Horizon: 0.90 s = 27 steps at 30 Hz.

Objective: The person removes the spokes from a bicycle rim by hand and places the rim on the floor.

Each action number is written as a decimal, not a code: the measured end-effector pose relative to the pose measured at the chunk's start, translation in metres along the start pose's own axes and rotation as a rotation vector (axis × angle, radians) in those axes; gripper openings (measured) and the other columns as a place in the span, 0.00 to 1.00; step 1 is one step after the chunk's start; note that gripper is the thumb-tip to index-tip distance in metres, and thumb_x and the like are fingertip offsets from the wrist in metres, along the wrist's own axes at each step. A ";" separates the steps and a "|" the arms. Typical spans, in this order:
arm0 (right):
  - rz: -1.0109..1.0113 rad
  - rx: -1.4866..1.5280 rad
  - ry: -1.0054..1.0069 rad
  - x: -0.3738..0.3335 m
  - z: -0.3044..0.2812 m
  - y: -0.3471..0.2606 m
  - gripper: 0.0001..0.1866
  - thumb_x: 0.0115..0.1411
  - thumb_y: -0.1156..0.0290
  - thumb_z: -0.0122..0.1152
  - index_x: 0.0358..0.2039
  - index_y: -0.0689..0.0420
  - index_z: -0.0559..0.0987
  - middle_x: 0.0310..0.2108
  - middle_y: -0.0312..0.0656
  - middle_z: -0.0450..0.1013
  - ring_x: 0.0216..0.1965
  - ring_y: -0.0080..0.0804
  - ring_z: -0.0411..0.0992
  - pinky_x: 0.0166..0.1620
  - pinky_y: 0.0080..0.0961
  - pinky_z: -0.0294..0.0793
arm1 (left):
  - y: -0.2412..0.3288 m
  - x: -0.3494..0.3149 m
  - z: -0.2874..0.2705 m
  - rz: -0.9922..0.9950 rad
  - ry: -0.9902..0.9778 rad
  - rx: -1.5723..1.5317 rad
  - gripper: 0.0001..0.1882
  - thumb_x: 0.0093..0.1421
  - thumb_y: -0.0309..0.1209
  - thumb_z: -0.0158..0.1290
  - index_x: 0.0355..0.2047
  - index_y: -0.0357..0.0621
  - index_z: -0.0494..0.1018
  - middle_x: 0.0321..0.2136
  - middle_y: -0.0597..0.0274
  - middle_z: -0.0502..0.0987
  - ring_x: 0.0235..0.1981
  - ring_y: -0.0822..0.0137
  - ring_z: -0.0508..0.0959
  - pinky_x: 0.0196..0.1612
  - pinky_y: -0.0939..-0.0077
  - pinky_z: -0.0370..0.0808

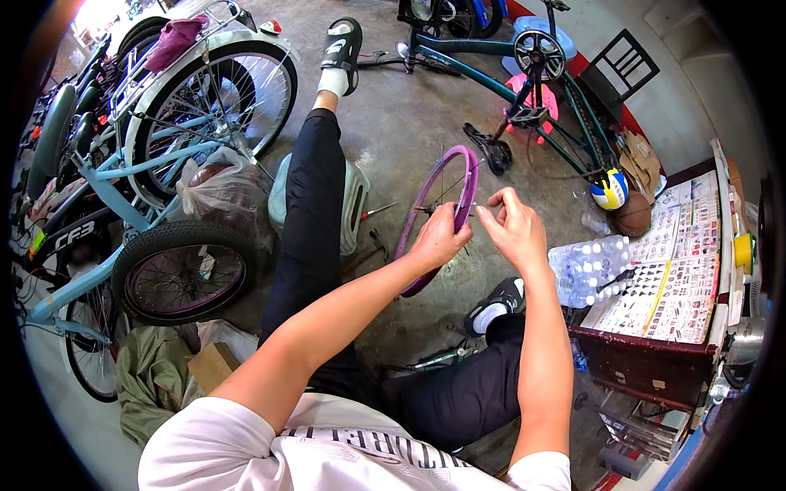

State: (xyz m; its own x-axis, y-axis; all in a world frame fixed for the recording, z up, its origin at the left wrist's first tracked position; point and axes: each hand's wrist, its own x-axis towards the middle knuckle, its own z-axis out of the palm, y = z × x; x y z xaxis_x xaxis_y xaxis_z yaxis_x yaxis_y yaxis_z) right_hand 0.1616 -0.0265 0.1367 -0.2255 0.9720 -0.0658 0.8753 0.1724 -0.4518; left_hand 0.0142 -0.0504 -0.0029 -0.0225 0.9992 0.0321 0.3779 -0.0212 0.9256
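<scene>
Purple rim (467,190) is tilted up between the person's legs, a narrow oval whose long axis slants from near left to far right, its open faces turned sideways. Left hand (442,238) grips its right side. Right hand (516,236) is just right of it, thumb and forefinger close together; whether they pinch anything, I cannot tell. Clear bottles (591,266) stand to the right. Farther, a screwdriver (366,216) lies left of the rim; far right is a green bike frame (468,69).
</scene>
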 end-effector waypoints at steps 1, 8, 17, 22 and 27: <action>0.007 0.009 0.018 0.002 0.001 -0.003 0.22 0.61 0.47 0.69 0.40 0.54 0.77 0.26 0.46 0.81 0.32 0.51 0.82 0.36 0.49 0.76 | 0.001 -0.002 0.001 -0.018 -0.026 0.013 0.21 0.62 0.37 0.58 0.47 0.32 0.71 0.43 0.34 0.78 0.48 0.38 0.78 0.52 0.50 0.74; -0.099 -0.134 0.070 0.007 0.025 0.002 0.23 0.63 0.49 0.69 0.44 0.52 0.73 0.26 0.48 0.82 0.32 0.54 0.82 0.34 0.47 0.78 | 0.013 -0.014 0.007 -0.083 -0.086 0.001 0.23 0.62 0.39 0.59 0.49 0.32 0.72 0.44 0.37 0.78 0.48 0.39 0.79 0.51 0.48 0.75; -0.336 -0.036 0.256 0.011 0.052 0.010 0.17 0.64 0.60 0.68 0.46 0.53 0.74 0.23 0.45 0.77 0.26 0.51 0.78 0.31 0.44 0.75 | -0.002 -0.010 0.009 0.030 0.011 0.030 0.24 0.62 0.41 0.61 0.44 0.31 0.71 0.42 0.36 0.78 0.47 0.39 0.78 0.51 0.50 0.74; -0.331 -0.009 0.256 0.008 0.050 -0.012 0.14 0.65 0.63 0.65 0.46 0.53 0.73 0.24 0.45 0.77 0.27 0.51 0.79 0.31 0.44 0.75 | -0.013 -0.010 0.001 0.073 -0.011 0.023 0.23 0.63 0.41 0.61 0.44 0.31 0.71 0.42 0.36 0.78 0.48 0.37 0.78 0.52 0.48 0.74; -0.258 -0.019 0.225 0.012 0.055 -0.001 0.12 0.66 0.64 0.63 0.45 0.52 0.74 0.23 0.44 0.77 0.26 0.49 0.78 0.30 0.43 0.74 | -0.002 -0.008 -0.002 -0.030 -0.076 0.017 0.27 0.63 0.45 0.59 0.48 0.30 0.72 0.45 0.34 0.78 0.51 0.38 0.78 0.54 0.48 0.75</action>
State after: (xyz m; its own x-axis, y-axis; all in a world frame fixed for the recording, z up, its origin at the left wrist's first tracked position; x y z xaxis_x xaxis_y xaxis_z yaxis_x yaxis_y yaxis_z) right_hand 0.1344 -0.0237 0.0871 -0.3420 0.9066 0.2473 0.8102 0.4178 -0.4112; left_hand 0.0123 -0.0582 -0.0041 0.0364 0.9990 -0.0251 0.3940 0.0087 0.9191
